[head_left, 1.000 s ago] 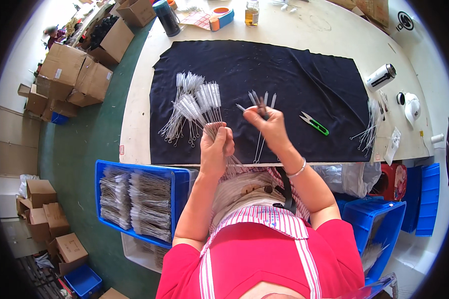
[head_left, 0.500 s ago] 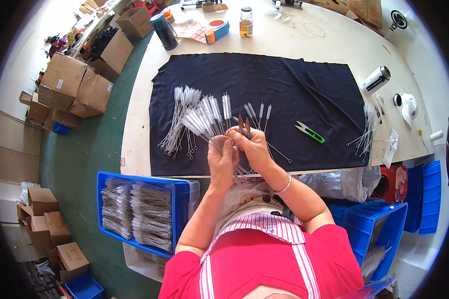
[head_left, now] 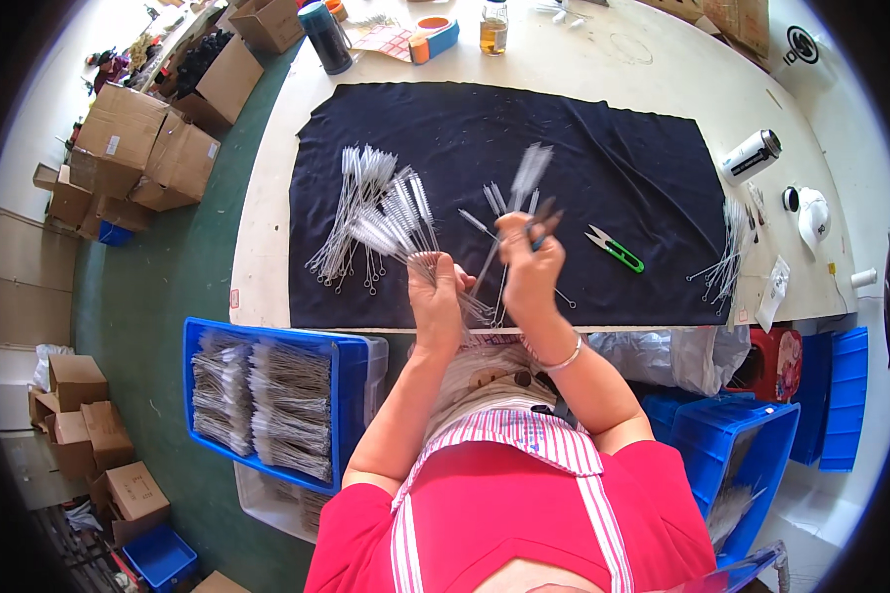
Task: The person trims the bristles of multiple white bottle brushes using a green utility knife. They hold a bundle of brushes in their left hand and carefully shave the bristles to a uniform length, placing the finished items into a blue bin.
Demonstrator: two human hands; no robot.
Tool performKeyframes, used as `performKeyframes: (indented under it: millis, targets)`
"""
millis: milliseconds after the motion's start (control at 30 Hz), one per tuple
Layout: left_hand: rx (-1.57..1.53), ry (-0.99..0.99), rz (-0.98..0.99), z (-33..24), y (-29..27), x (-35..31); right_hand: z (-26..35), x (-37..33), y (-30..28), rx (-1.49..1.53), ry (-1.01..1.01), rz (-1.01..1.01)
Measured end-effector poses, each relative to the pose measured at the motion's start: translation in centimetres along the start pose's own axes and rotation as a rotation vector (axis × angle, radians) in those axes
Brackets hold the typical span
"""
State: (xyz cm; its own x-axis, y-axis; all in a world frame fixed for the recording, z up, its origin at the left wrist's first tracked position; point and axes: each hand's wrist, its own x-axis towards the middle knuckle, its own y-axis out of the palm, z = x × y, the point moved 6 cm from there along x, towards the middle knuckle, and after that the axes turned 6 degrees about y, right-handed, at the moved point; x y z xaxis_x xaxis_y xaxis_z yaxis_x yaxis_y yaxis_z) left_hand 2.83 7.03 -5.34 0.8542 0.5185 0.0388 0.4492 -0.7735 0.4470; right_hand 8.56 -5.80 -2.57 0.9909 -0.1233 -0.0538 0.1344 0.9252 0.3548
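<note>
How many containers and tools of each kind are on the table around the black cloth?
Dark tall bottle: 1
Glass jar with amber liquid: 1
Silver flask lying down: 1
Tape roll: 1
Green snips on the cloth: 1
Total: 5
The thin brushes are too many and too tangled to count.

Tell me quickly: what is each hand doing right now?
Left hand: closed on a bundle of thin wire brushes.
Right hand: closed, holding a few wire brushes upright.

Bright, sharp; fisheye edges, maybe daylight.
</note>
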Motion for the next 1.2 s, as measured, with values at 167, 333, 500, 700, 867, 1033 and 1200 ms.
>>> performKeyframes:
  millis: [167, 333, 500, 700, 867, 1033, 1200]
  targets:
    - [-0.007, -0.156, -0.003, -0.2, -0.6, 0.0, -0.9, 4.6, -4.0, -0.236, 0.151, 0.032]
    - [-0.07, -0.251, -0.007, -0.2, 0.0, -0.5, -2.3, 3.6, -3.3, -0.536, 0.066, 0.171]
    - [-0.044, -0.273, 0.041, 0.3, -0.1, -1.0, -1.9, -0.9, 2.1, -0.055, 0.36, 0.448]
    - [-0.037, -0.151, -0.041, 0.6, -1.6, -1.1, -0.5, 1.8, 0.8, -0.007, 0.236, 0.188]
    - [-0.01, -0.138, -0.108, -2.0, -3.8, 1.5, 2.6, 3.0, 0.9, -0.366, 0.185, 0.579]
    - [-0.1, -0.133, 0.038, -6.0, 1.2, 3.9, 2.7, 1.3, 2.6, -0.549, 0.222, 0.876]
    - [-0.12, -0.091, 0.05, -5.9, 1.3, 4.5, 3.5, 0.8, 2.4, -0.858, -0.177, 0.655]
